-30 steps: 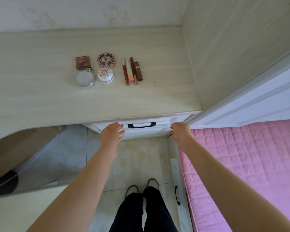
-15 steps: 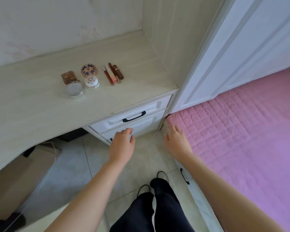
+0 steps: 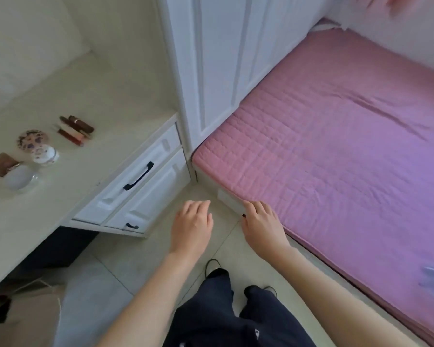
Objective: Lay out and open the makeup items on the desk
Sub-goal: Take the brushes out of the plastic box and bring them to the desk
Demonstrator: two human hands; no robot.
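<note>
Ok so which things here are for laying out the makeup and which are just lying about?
For the job:
lip tubes
patterned round compact
small floral jar
square brown compact
clear round case
desk

Just there:
drawers
pink bed cover
white wardrobe

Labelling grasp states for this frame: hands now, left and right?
Left hand: open, fingers relaxed, holding nothing, over the floor.
Right hand: open, holding nothing, by the bed edge.
</note>
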